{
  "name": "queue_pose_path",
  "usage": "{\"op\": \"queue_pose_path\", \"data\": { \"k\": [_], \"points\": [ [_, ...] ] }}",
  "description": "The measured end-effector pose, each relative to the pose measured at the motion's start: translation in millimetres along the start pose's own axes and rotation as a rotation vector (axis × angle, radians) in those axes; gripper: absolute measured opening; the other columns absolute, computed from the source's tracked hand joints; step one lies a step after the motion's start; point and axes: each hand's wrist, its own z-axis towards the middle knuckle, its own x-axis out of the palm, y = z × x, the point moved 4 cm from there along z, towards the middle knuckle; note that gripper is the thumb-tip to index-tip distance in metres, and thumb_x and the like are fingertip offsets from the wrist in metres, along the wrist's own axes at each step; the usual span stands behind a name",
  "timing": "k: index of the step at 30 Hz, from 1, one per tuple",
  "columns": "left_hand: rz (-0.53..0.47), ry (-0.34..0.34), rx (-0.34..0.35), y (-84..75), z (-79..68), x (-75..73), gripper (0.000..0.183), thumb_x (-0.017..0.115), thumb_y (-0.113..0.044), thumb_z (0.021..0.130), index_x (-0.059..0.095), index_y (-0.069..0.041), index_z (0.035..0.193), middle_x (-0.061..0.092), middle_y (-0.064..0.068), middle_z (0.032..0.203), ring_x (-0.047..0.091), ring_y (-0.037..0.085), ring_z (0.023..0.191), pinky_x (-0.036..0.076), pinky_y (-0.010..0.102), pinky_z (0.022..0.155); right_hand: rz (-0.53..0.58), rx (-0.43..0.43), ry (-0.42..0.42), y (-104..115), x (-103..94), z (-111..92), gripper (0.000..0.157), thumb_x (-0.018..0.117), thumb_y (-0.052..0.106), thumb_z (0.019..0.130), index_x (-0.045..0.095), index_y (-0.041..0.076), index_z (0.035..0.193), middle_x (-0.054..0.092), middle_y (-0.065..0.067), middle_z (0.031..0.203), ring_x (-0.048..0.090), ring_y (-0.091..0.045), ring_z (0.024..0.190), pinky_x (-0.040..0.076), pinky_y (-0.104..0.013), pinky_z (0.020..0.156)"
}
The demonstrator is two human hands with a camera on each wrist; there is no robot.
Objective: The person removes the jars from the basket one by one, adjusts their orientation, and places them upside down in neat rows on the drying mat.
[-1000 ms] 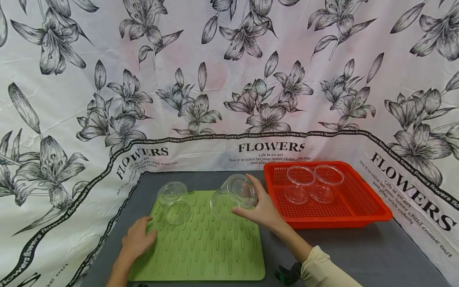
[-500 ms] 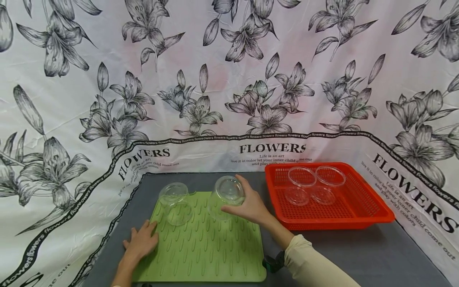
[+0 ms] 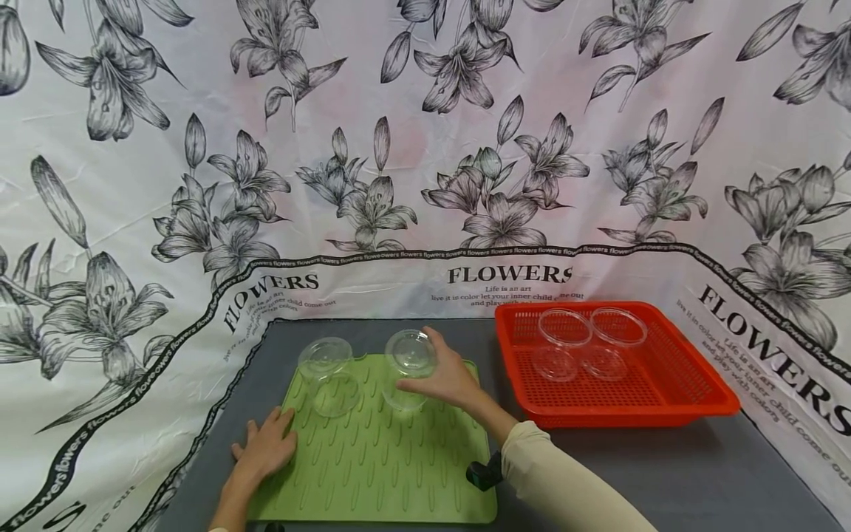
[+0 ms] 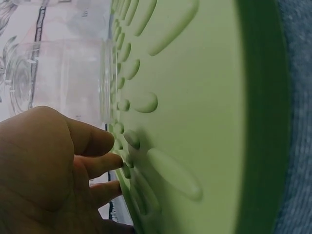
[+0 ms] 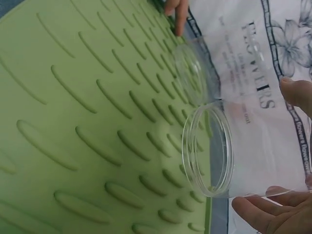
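Note:
My right hand [image 3: 442, 373] grips a clear plastic jar [image 3: 410, 355] by its side, thumb and fingers spread around it. In the right wrist view this jar [image 5: 209, 151] is mouth-down, its rim close over the green mat [image 3: 385, 473]. A second clear jar [image 3: 326, 358] stands upside down at the mat's back left, left of the held one. My left hand [image 3: 267, 447] rests at the mat's left edge. In the left wrist view, its fingertips [image 4: 114, 163] touch the mat's edge, close to the standing jar [image 4: 68, 78].
A red perforated basket [image 3: 625, 414] stands on the grey table at the right. Inside it are two clear jars [image 3: 564, 329] [image 3: 618, 326], mouths up. A dark device [image 3: 484, 474] sits below my right wrist. Flower-printed cloth [image 3: 372, 199] hangs behind the table.
My right hand has moved left with the jar, turning it from tilted to nearly upright, mouth-down, and lowering it near the mat. The left hand has shifted slightly, fingers more spread.

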Motion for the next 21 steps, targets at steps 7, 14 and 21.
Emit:
{"op": "queue_pose_path", "data": {
  "k": [7,14,21],
  "points": [
    [-0.017,0.005,-0.01,1.9,1.9,1.9,0.066,0.046,-0.029,0.101,0.029,-0.004,0.16,0.009,0.028,0.167,-0.014,0.071,0.141,-0.009,0.092,0.099,-0.029,-0.005,0.035,-0.5,14.7,10.5,0.114,0.088,0.049,0.074,0.023,0.017,0.163,0.048,-0.019,0.153,0.053,-0.04,0.135,0.051,-0.06,0.102],
    [-0.036,0.0,-0.005,0.2,0.7,1.4,0.067,0.046,-0.028,0.1,0.029,-0.006,0.16,0.009,0.027,0.168,-0.015,0.069,0.143,-0.01,0.092,0.099,-0.034,-0.005,0.052,4.0,20.5,15.1,0.115,0.087,0.048,0.075,0.021,0.014,0.163,0.044,-0.02,0.157,0.049,-0.043,0.139,0.048,-0.063,0.106],
    [-0.051,0.007,-0.014,2.9,0.0,2.9,0.068,0.046,-0.026,0.099,0.027,-0.006,0.161,0.007,0.026,0.169,-0.018,0.066,0.144,-0.014,0.09,0.1,-0.07,-0.008,0.082,2.8,27.3,19.3,0.115,0.086,0.049,0.077,0.019,0.014,0.164,0.04,-0.02,0.16,0.045,-0.043,0.143,0.046,-0.063,0.108]
  ]
}}
